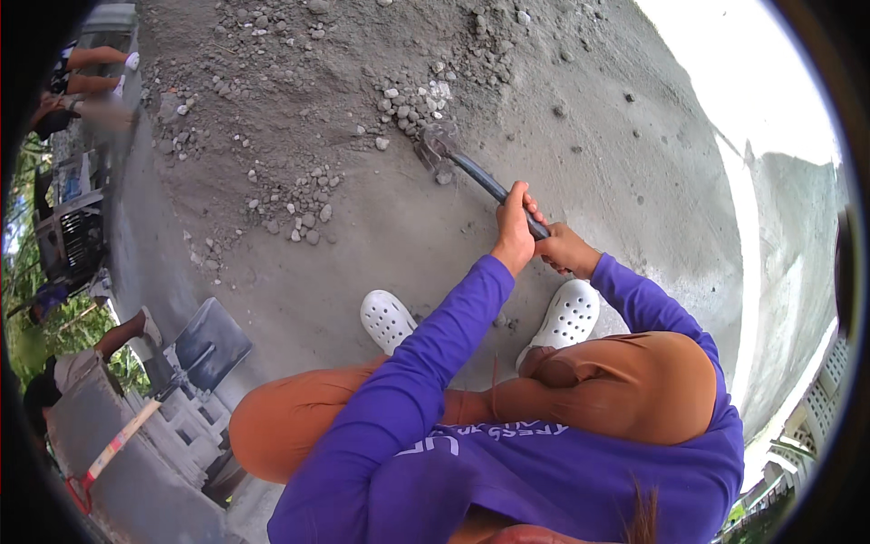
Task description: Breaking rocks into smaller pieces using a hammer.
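Observation:
Both my hands are closed around the dark handle of a hand tool [480, 174] with a grey, dusty metal head; the head is too blurred to tell its exact kind. My left hand [515, 231] grips farther up toward the head, and close behind it my right hand [566, 250] wraps the handle's end. The tool slants away to the far left, its head down among grey lumps [405, 107] at the edge of a spread of sandy grey mix [299, 118].
My white clogs [388, 319] stand on the grey ground below the tool. Another cluster of lumps [313, 201] lies farther left. At the left are a shovel [213, 343] with a red grip, concrete blocks [186, 431], and people near the edge, one with bare legs [100, 68].

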Demonstrator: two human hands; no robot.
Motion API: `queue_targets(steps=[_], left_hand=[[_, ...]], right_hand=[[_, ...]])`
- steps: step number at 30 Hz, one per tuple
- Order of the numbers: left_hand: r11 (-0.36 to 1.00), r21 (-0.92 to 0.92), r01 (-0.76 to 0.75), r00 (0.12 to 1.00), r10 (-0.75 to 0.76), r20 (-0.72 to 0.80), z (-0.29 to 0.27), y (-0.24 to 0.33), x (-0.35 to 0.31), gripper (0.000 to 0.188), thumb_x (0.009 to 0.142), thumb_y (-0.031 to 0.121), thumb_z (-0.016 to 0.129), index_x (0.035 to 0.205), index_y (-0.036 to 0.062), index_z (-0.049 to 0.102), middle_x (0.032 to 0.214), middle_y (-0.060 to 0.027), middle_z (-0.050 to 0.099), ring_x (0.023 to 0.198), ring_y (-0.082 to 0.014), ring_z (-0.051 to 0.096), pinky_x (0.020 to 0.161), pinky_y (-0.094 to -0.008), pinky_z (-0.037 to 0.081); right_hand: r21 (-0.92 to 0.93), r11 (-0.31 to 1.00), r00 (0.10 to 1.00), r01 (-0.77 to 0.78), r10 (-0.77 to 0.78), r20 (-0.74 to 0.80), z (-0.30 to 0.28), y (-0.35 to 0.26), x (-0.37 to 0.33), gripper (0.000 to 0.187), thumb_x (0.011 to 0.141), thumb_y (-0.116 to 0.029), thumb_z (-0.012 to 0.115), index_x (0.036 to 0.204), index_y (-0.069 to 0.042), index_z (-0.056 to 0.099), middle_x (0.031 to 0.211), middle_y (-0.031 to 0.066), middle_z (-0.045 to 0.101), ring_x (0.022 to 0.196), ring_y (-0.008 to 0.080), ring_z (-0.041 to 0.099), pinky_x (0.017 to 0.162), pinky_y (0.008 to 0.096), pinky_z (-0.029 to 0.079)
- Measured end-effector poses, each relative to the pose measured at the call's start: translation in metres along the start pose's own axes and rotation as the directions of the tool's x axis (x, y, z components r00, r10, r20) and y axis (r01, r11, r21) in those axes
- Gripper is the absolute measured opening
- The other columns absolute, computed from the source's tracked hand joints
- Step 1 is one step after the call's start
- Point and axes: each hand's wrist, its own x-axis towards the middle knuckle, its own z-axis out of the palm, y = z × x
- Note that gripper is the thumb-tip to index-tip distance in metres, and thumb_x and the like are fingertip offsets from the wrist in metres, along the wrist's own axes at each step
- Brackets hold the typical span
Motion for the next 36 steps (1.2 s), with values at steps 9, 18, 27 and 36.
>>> queue_targets(steps=[9,18,27,36], left_hand=[[0.968,0.121,-0.221,0.917,0.163,0.365,0.045,0.024,-0.065,0.028,0.079,0.021,0.058,0.06,0.0108,0.041,0.054,-0.0001,0.041,0.044,-0.0102,0.038,0.047,-0.0275,0.036],[1.0,0.015,-0.008,0.996,0.007,0.084,0.0,0.005,0.0,0.031,0.078,0.024,0.059,0.059,0.0144,0.036,0.05,0.0037,0.037,0.04,-0.0076,0.032,0.043,-0.0262,0.032],[0.903,0.185,-0.388,0.855,0.278,0.438,0.036,0.028,-0.045,0.032,0.08,0.014,0.058,0.056,0.0124,0.036,0.047,0.0039,0.036,0.035,-0.0055,0.028,0.036,-0.0251,0.026],[0.99,0.131,-0.055,0.998,0.056,-0.005,0.005,0.011,0.003,0.031,0.074,0.019,0.06,0.054,0.013,0.038,0.047,0.0034,0.037,0.039,-0.0079,0.032,0.04,-0.0271,0.03]], right_hand=[[0.291,0.942,0.979,0.164,-0.193,0.072,-0.003,-0.004,-0.027,0.02,0.075,-0.011,0.057,0.06,-0.005,0.046,0.047,0.0016,0.039,0.035,0.0102,0.036,0.032,0.0253,0.026],[0.228,0.963,0.975,-0.145,0.099,0.199,0.003,0.021,0.02,0.032,0.075,-0.017,0.057,0.051,-0.013,0.035,0.044,-0.0008,0.034,0.033,0.0096,0.029,0.033,0.0279,0.023],[0.286,0.898,0.938,0.334,-0.348,-0.003,0.005,-0.001,-0.004,0.009,0.074,-0.005,0.055,0.07,-0.006,0.047,0.049,0.0005,0.042,0.036,0.0108,0.038,0.034,0.0242,0.029],[0.327,0.935,0.961,-0.134,0.041,0.275,0.009,0.026,0.025,0.022,0.074,-0.017,0.054,0.056,-0.01,0.043,0.051,0.0014,0.041,0.039,0.0119,0.037,0.038,0.0277,0.03]])
